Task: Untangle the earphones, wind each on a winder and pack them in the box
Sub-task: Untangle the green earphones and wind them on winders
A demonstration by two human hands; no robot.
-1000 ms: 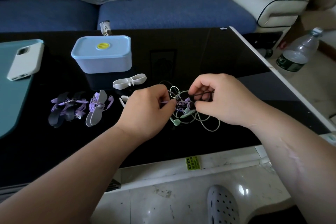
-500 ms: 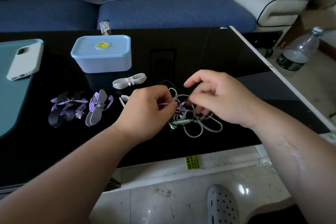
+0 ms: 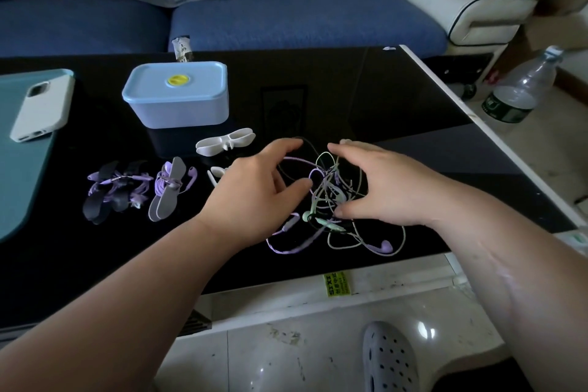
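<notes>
The tangled earphones [image 3: 331, 200] lie on the black worktop [image 3: 350, 89], nearer the person than the lidded blue box [image 3: 178, 95] and to its right. The left hand [image 3: 251, 194] and right hand [image 3: 381, 188] flank the knot, fingers spread and loose, gripping nothing. A white winder [image 3: 226, 141] lies just in front of the box.

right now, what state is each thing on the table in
box: closed, lid on
loose earphones: tangled in one knot
white winder: empty, lying flat
grey winder: wound with purple earphones
dark winder: wound with a purple set
phone: face down
left hand: open, fingers spread at the tangle
right hand: open, fingers arched over the tangle
</notes>
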